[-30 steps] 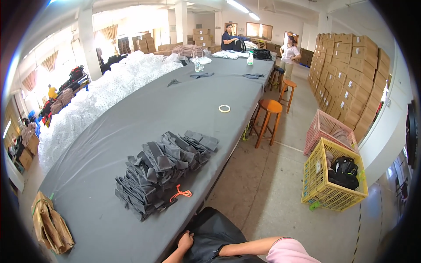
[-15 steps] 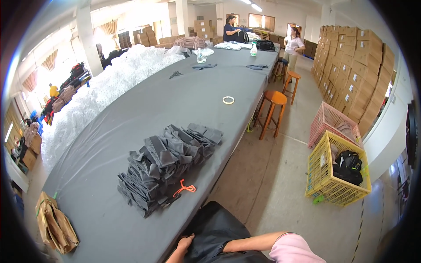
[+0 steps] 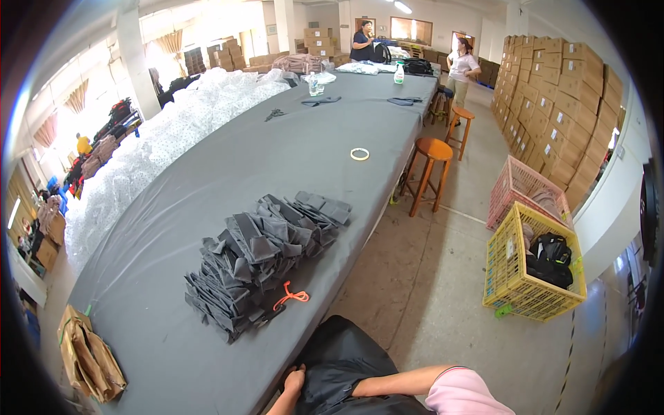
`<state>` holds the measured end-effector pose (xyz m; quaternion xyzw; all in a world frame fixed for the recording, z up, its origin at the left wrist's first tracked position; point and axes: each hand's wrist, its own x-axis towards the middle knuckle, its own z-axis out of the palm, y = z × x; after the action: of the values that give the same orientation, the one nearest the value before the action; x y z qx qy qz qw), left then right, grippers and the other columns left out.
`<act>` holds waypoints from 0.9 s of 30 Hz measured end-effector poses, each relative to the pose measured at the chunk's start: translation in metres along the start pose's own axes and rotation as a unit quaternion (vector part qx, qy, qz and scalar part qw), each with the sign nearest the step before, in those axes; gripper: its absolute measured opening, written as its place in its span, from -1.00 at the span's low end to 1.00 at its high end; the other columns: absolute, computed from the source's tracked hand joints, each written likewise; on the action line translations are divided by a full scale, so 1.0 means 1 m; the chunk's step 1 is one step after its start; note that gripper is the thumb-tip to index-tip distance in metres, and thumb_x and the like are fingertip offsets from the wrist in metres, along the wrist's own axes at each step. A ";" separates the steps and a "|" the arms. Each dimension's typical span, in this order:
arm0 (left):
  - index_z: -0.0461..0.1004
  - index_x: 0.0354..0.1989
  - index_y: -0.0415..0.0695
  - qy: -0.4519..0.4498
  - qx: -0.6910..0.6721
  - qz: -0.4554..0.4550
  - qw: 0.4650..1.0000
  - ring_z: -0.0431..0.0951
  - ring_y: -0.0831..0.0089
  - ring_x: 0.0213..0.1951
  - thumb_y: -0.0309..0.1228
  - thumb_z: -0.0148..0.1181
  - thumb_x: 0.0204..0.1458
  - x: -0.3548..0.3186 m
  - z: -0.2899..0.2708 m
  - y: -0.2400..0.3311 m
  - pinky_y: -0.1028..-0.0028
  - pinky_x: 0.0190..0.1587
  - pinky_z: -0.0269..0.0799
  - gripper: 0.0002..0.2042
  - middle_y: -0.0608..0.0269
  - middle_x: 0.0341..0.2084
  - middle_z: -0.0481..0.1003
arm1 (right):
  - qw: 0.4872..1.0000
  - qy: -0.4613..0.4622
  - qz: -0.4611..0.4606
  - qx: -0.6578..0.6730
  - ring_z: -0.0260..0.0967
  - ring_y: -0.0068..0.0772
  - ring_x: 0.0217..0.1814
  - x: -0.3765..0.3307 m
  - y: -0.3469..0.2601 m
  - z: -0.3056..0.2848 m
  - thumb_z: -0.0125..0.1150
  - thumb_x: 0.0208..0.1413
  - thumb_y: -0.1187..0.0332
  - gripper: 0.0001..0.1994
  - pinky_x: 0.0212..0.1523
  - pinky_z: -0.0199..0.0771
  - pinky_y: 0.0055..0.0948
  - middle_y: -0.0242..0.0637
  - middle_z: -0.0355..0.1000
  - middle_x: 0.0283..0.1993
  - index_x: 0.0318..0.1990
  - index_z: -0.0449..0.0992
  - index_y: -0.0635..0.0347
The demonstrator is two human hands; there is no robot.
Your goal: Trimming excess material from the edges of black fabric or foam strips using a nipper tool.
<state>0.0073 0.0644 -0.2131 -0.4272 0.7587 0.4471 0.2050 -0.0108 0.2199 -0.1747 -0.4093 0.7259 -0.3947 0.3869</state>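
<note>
Black fabric (image 3: 339, 346) lies across my lap beside the table's near edge. My left hand (image 3: 294, 380) is closed on the left side of this fabric, with its fingers curled in. My right forearm (image 3: 398, 384) reaches leftward into the fabric's folds, which hide the right hand and its fingers. On the grey-covered table (image 3: 159, 256), a heap of folded dark grey cloth pieces (image 3: 256, 256) is stacked in overlapping rows. A tied orange cord (image 3: 292, 296) rests against the heap's near side, by a small dark object I cannot make out.
Left on the table stands a brown paper bag (image 3: 86, 356); farther off lie a tape roll (image 3: 360, 154) and a spray bottle (image 3: 399, 73). Wooden stools (image 3: 434, 149) line the right side. Yellow (image 3: 532, 294) and pink crates and stacked cartons (image 3: 553, 104) stand right. Two people are at the far end.
My left hand has shifted slightly up along the black fabric. At the far end, the person in dark clothes has turned and raised a hand. The cloth heap has not moved.
</note>
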 end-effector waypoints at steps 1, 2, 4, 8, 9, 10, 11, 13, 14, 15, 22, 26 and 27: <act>0.22 0.18 -0.21 -0.016 -0.003 -0.009 1.000 0.16 0.20 0.24 0.00 0.06 0.04 -0.001 -0.001 0.001 0.39 0.23 0.00 -0.37 -0.02 0.18 0.22 | 1.000 0.003 -0.003 0.001 0.41 -0.06 -0.12 0.001 0.000 -0.005 -0.11 0.01 0.40 -0.72 -0.10 0.37 -0.25 -0.01 0.45 -0.15 -0.17 0.49 0.23; 0.22 0.18 -0.21 -0.015 -0.003 -0.009 1.000 0.16 0.20 0.24 0.00 0.06 0.04 0.000 -0.002 0.000 0.39 0.23 0.00 -0.37 -0.02 0.18 0.22 | 1.000 0.005 -0.005 0.003 0.41 -0.06 -0.12 0.000 -0.001 -0.007 -0.11 0.01 0.40 -0.72 -0.10 0.37 -0.25 -0.01 0.45 -0.15 -0.17 0.49 0.23; 0.24 0.17 -0.21 -0.012 0.023 0.004 1.000 0.17 0.19 0.23 -0.01 0.05 0.05 0.001 -0.002 -0.003 0.36 0.23 0.01 -0.39 -0.01 0.17 0.23 | 1.000 0.009 -0.010 0.004 0.41 -0.06 -0.12 0.003 -0.003 -0.008 -0.11 0.01 0.40 -0.72 -0.10 0.37 -0.25 -0.01 0.45 -0.16 -0.17 0.49 0.23; 0.25 0.15 -0.23 -0.022 -0.015 -0.019 0.999 0.16 0.20 0.24 -0.02 0.04 0.06 -0.002 -0.007 0.000 0.33 0.23 0.01 -0.40 -0.01 0.17 0.23 | 1.000 0.026 -0.015 0.006 0.42 -0.06 -0.13 0.007 -0.002 0.002 -0.12 0.01 0.40 -0.72 -0.10 0.37 -0.26 -0.01 0.45 -0.16 -0.18 0.49 0.24; 0.26 0.15 -0.23 -0.046 -0.035 -0.022 0.998 0.15 0.21 0.24 -0.04 0.04 0.07 0.000 -0.010 0.000 0.32 0.23 0.01 -0.42 0.00 0.17 0.23 | 0.999 0.029 -0.016 0.005 0.42 -0.06 -0.13 0.011 -0.003 0.001 -0.12 0.01 0.40 -0.72 -0.10 0.37 -0.26 -0.01 0.45 -0.16 -0.18 0.49 0.24; 0.27 0.14 -0.24 -0.070 -0.055 -0.025 0.996 0.14 0.21 0.25 -0.05 0.03 0.08 0.001 -0.011 0.000 0.30 0.23 0.01 -0.43 0.00 0.17 0.23 | 0.999 0.033 -0.018 0.005 0.42 -0.06 -0.13 0.030 -0.016 -0.010 -0.12 0.01 0.41 -0.72 -0.10 0.37 -0.26 -0.01 0.45 -0.16 -0.18 0.49 0.24; 0.27 0.14 -0.24 -0.071 -0.056 -0.024 0.996 0.14 0.21 0.25 -0.05 0.03 0.08 0.000 -0.009 -0.006 0.30 0.23 0.01 -0.43 0.00 0.17 0.23 | 0.999 0.036 -0.020 0.004 0.42 -0.06 -0.13 0.008 -0.001 0.003 -0.12 0.01 0.41 -0.72 -0.10 0.37 -0.26 -0.01 0.46 -0.16 -0.18 0.49 0.24; 0.40 0.02 -0.24 -0.010 -0.076 -0.011 0.997 0.20 0.15 0.22 -0.10 -0.05 0.13 0.000 -0.004 -0.016 0.30 0.21 0.06 -0.53 -0.03 0.12 0.30 | 0.999 0.038 -0.029 -0.004 0.42 -0.06 -0.14 0.005 0.010 0.018 -0.12 0.01 0.41 -0.72 -0.10 0.37 -0.26 -0.01 0.46 -0.17 -0.18 0.49 0.24; 0.39 0.04 -0.18 -0.005 -0.054 -0.002 0.999 0.25 0.15 0.19 -0.09 -0.06 0.13 0.005 -0.001 -0.014 0.30 0.19 0.10 -0.55 -0.03 0.10 0.32 | 0.999 0.042 -0.031 -0.006 0.42 -0.06 -0.14 0.005 0.017 0.016 -0.12 0.01 0.41 -0.72 -0.11 0.37 -0.27 -0.01 0.46 -0.17 -0.18 0.49 0.24; 0.39 0.04 -0.18 -0.005 -0.055 -0.006 0.998 0.25 0.15 0.19 -0.09 -0.06 0.13 0.006 0.000 -0.018 0.30 0.19 0.10 -0.55 -0.03 0.10 0.32 | 0.999 0.041 -0.032 -0.003 0.42 -0.06 -0.14 0.002 0.013 0.017 -0.12 0.01 0.41 -0.72 -0.11 0.37 -0.27 -0.01 0.46 -0.17 -0.18 0.49 0.24; 0.52 -0.25 -0.19 0.100 0.079 0.070 0.989 0.46 0.18 -0.07 0.00 0.07 0.03 0.027 0.013 -0.047 0.34 0.02 0.26 -0.56 0.07 -0.19 0.51 | 0.999 0.027 -0.040 0.017 0.42 -0.07 -0.15 -0.017 0.008 0.018 -0.12 0.00 0.41 -0.72 -0.11 0.37 -0.28 -0.01 0.46 -0.18 -0.18 0.48 0.24; 0.52 -0.28 -0.16 0.070 -0.035 0.010 0.997 0.46 0.20 -0.07 0.00 0.11 -0.01 0.004 0.007 -0.018 0.30 0.01 0.26 -0.58 0.14 -0.19 0.51 | 0.963 -0.216 0.112 -0.115 0.36 -0.03 -0.02 -0.060 -0.062 -0.062 -0.12 0.02 0.44 -0.67 -0.04 0.34 -0.30 0.00 0.41 -0.07 -0.05 0.41 0.23; 0.54 -0.32 -0.15 0.070 0.054 0.041 0.995 0.48 0.20 -0.15 -0.03 0.11 0.01 0.022 0.011 -0.030 0.30 -0.03 0.28 -0.61 0.09 -0.27 0.52 | 0.950 -0.272 0.098 -0.119 0.32 0.03 0.04 -0.061 -0.072 -0.067 -0.12 -0.01 0.48 -0.58 -0.01 0.34 -0.26 0.04 0.37 0.01 0.07 0.35 0.19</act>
<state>0.0197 0.0561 -0.2491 -0.4147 0.8109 0.3825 0.1554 -0.0269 0.2666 -0.0697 -0.4708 0.6719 -0.1391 0.5546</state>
